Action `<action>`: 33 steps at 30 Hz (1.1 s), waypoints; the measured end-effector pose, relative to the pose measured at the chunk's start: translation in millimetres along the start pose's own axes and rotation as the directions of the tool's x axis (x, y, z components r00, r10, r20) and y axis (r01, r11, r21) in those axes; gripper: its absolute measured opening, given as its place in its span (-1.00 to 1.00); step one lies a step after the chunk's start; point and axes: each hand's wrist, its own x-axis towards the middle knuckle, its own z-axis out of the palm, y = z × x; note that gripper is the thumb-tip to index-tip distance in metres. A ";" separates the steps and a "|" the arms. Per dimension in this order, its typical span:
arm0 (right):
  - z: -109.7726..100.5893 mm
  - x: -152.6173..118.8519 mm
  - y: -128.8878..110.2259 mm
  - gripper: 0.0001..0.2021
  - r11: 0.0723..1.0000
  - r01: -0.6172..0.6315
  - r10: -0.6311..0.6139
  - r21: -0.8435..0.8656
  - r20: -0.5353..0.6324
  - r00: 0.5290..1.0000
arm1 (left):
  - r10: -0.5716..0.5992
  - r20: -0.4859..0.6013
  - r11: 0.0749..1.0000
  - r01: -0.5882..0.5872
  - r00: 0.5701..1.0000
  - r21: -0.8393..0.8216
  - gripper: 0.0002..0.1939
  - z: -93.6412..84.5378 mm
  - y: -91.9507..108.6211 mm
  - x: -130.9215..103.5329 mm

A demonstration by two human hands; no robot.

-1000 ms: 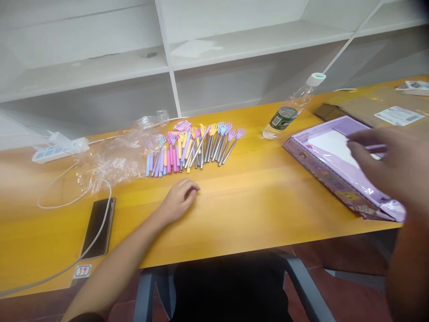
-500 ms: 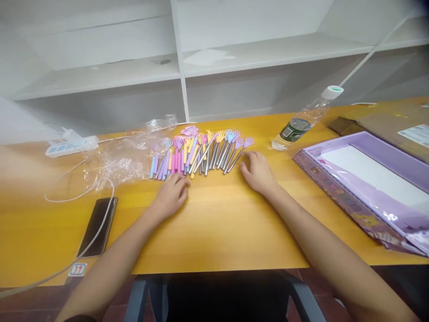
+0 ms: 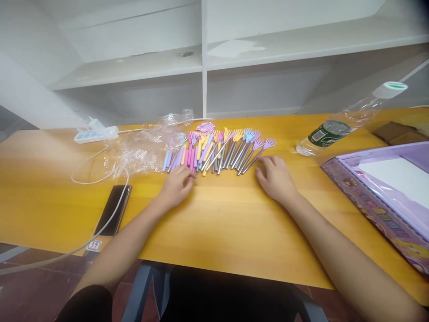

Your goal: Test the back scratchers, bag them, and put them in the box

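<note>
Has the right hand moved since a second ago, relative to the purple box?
Yes. The right hand left the purple box and now rests leftward beside the pastel hand-shaped scratchers.

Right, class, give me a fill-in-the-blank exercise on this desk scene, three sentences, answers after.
1. The left hand and right hand lie beside a row of mini back scratchers on the ____ desk.
2. The plastic bottle has a ____ cap.
3. The phone lies ____ of the left hand.

Missing words: wooden; white; left
</note>
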 end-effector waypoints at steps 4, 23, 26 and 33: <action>-0.7 3.6 -11.5 -0.53 0.998 0.061 -0.061 0.028 0.005 0.998 | -0.088 -0.305 0.979 0.139 0.948 0.149 -0.82 -30.7 -16.3 4.3; 6.0 8.4 -14.0 -0.57 0.993 0.100 -0.098 -0.059 0.022 0.995 | -0.185 -0.346 0.982 0.184 0.920 -0.038 -0.79 -22.5 -27.8 2.5; 5.8 9.8 -15.0 -0.55 0.992 0.097 -0.096 -0.085 0.010 0.995 | -0.136 -0.329 0.990 0.115 0.935 -0.080 -0.77 -17.4 -20.3 1.6; 1.6 13.2 -9.4 -0.56 0.989 0.114 -0.109 -0.099 0.053 0.993 | -0.083 -0.275 0.983 0.034 0.958 -0.180 -0.75 -8.4 -13.0 1.6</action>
